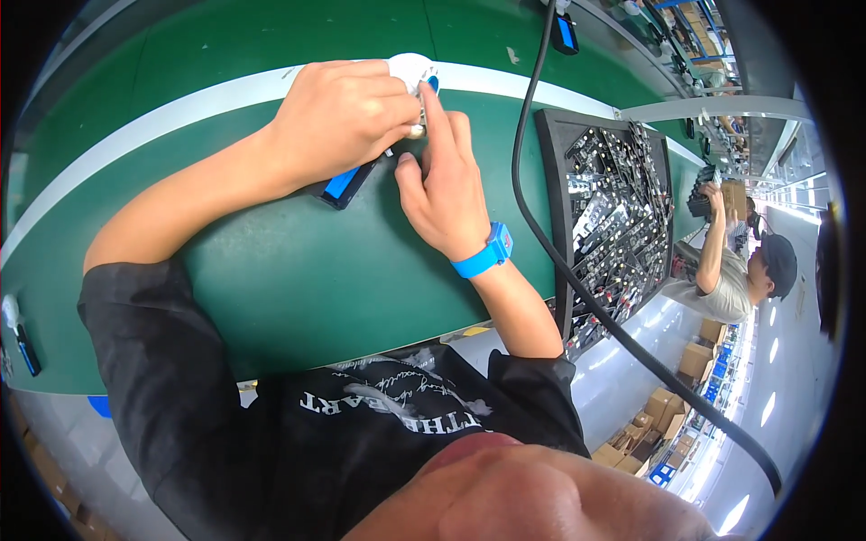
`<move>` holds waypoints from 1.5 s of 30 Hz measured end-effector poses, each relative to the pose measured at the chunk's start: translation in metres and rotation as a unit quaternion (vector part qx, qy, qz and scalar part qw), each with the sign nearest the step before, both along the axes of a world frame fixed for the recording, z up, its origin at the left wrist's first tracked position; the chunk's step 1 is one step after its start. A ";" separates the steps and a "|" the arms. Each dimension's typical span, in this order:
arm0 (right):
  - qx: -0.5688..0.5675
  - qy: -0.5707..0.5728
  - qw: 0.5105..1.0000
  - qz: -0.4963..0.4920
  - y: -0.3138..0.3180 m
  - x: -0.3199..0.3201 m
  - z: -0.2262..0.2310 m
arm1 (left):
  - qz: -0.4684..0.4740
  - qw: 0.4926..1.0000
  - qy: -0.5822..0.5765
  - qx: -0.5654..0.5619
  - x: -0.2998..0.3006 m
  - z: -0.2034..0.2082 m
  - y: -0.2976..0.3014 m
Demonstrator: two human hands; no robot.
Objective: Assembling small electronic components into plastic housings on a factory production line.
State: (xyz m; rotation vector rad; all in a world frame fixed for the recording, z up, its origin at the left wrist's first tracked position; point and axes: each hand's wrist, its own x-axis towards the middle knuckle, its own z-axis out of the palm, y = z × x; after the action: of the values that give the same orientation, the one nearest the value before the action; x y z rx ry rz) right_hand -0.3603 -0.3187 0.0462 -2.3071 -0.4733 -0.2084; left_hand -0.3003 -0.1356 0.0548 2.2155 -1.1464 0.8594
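Near the far strip of the bench, my left hand (347, 113) is closed, with its fingers curled round a small white round-headed piece (410, 67). A blue spot and small metallic bits show on that piece; its lower part is hidden by my fingers. My right hand (444, 185), with a blue watch at the wrist, has its index finger stretched against the piece by the blue spot. The right thumb stands apart from it. Below my left hand a black handheld device with a blue screen (341, 186) lies on the green mat, partly covered by that hand and wrist.
A black tray (557, 194) full of small metal and black parts lies to the right. A thick black cable (577, 287) crosses in front of it. Similar devices lie at the far left (27, 347) and far edge (565, 34). A co-worker (740, 275) works at the right.
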 end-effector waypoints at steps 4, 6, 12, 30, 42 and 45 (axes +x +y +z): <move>-0.021 -0.034 0.998 0.053 -0.006 0.007 0.005 | 0.000 1.000 0.031 -0.007 0.000 0.004 0.009; -0.032 -0.058 0.997 0.047 -0.014 0.011 0.008 | -0.024 0.999 0.038 -0.005 0.006 0.004 0.010; 0.084 0.155 0.967 0.183 -0.032 0.022 0.021 | -0.118 0.991 0.038 0.054 0.036 0.039 -0.007; -0.178 -0.022 0.839 -0.514 -0.173 0.064 0.004 | 0.134 0.809 0.399 -0.411 0.342 -0.040 0.269; -0.110 -0.020 0.868 -0.484 -0.171 0.068 0.006 | 0.120 0.908 0.402 -0.009 0.382 -0.051 -0.043; -0.042 -0.027 0.869 -0.491 -0.176 0.065 0.004 | 0.203 0.888 0.407 0.064 0.359 -0.039 -0.129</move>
State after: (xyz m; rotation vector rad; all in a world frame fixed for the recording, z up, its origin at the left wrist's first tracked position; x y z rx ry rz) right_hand -0.2957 -0.4951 0.0501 -2.4276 0.7339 -0.7472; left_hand 0.0583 -0.2647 0.0159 2.5569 -0.3432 -0.0742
